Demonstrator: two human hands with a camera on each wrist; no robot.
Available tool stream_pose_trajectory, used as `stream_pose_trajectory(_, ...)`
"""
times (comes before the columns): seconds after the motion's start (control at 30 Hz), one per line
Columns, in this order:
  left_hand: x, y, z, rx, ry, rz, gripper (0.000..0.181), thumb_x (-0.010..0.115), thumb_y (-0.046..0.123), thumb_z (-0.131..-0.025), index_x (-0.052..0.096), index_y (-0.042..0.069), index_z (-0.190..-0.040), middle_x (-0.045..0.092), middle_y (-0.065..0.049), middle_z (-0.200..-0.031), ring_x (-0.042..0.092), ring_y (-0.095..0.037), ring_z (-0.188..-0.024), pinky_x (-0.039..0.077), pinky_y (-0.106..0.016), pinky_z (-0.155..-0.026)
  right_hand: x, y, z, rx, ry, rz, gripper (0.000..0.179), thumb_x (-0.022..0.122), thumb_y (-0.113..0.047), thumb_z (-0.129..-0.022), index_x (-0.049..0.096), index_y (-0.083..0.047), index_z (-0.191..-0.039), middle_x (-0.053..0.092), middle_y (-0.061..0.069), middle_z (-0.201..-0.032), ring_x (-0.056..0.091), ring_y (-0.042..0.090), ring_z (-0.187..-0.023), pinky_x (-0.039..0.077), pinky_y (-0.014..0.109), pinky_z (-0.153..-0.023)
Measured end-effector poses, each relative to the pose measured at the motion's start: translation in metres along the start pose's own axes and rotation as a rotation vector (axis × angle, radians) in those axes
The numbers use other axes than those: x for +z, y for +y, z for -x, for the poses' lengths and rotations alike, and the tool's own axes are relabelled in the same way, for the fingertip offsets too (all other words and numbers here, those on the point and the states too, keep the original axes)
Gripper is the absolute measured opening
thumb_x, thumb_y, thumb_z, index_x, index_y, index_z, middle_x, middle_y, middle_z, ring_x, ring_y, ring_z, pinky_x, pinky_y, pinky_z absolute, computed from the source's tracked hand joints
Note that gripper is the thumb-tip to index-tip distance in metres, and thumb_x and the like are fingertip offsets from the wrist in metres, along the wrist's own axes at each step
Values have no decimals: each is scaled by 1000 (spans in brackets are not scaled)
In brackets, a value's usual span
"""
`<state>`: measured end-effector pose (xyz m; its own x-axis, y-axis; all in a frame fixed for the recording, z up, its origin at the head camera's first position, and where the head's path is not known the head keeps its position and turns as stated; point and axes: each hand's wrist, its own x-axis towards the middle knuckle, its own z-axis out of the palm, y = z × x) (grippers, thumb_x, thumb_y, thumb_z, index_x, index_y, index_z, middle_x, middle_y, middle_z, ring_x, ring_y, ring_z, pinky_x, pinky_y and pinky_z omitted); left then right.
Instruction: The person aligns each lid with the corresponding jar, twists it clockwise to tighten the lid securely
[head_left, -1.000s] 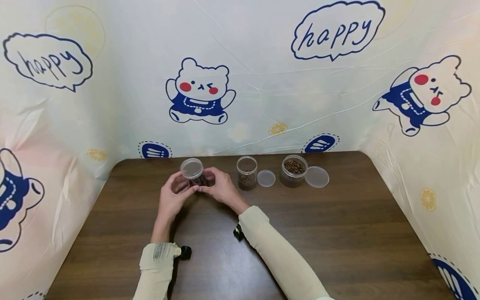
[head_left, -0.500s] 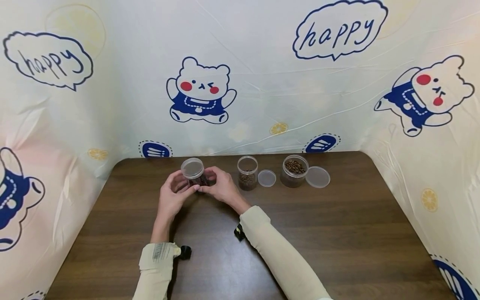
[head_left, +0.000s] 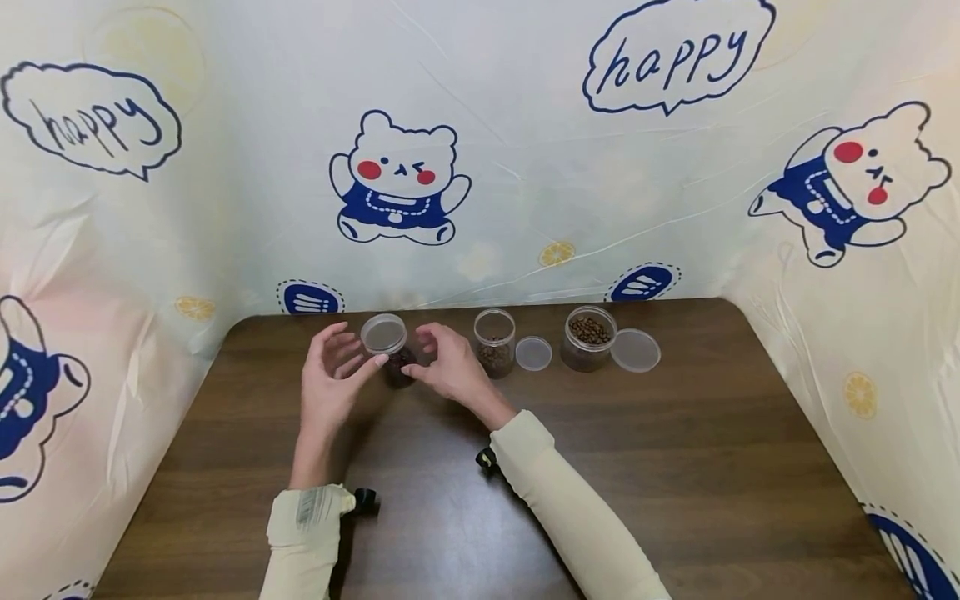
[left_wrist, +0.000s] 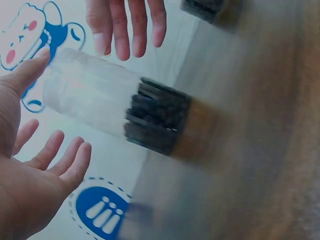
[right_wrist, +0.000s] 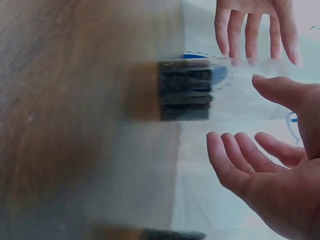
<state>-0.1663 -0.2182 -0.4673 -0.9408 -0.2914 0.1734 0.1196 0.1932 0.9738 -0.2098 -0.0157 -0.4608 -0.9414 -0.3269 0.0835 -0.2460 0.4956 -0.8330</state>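
A clear jar [head_left: 397,363] with dark contents [left_wrist: 157,115] in its lower part stands upright on the table at the back left. A translucent lid [head_left: 384,335] covers its top. My left hand [head_left: 328,379] is to the left of the jar, fingers spread and loosely bent, with a gap to the jar's side in the left wrist view. On the other side my right hand [head_left: 452,367] is likewise spread, its thumb overlapping the jar in the head view. Neither hand grips the jar [right_wrist: 240,92].
Right of the hands stand a jar [head_left: 494,346] partly filled with brown bits and a wider jar [head_left: 589,342] of brown beans, both uncovered. A small lid [head_left: 534,354] and a larger lid [head_left: 636,350] lie beside them. A printed cloth [head_left: 525,183] hangs behind the table [head_left: 600,492].
Both hands held the lidded jar before; now they have let go and moved apart, the left hand to the left. The jar stays in place.
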Motion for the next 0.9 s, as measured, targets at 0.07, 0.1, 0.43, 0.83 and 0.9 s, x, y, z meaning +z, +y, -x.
stream_pose_trajectory(0.07,0,8,1,15,3,-3,71,89,8,-84,55,20,-145,60,-1,-131,63,-17,-124,55,-32,-108,-8,-4,4,-15,-4,-20,59,86,-24,-89,61,-6,-139,69,10,-135,70,24,-117,59,31,-93)
stream_pose_trajectory(0.1,-1,12,2,22,2,-5,71,89,8,-84,55,20,-145,60,0,-131,63,-18,-125,55,-32,-109,-11,-5,7,-21,-8,-32,58,85,-23,-89,61,-6,-139,69,12,-135,70,24,-117,60,31,-92)
stream_pose_trajectory(0.43,6,39,7,150,-12,-122,71,91,14,-84,56,16,-146,62,-2,-140,58,-19,-133,50,-29,-113,-51,-9,31,-97,-23,-152,37,82,-16,-93,69,-4,-125,74,12,-120,73,25,-107,62,36,-93)
stream_pose_trajectory(0.83,26,60,10,355,-17,-272,64,96,18,-77,66,9,-134,62,-12,-133,53,-30,-124,40,-49,-104,-110,2,58,-132,87,-149,27,82,-17,-93,73,-5,-115,78,10,-107,74,18,-94,63,38,-88)
stream_pose_trajectory(0.9,29,62,11,375,-21,-262,62,95,17,-77,67,11,-132,63,-10,-131,53,-25,-121,41,-46,-101,-118,8,60,-122,117,-143,25,82,-16,-93,74,-5,-114,78,11,-106,74,21,-94,62,44,-90)
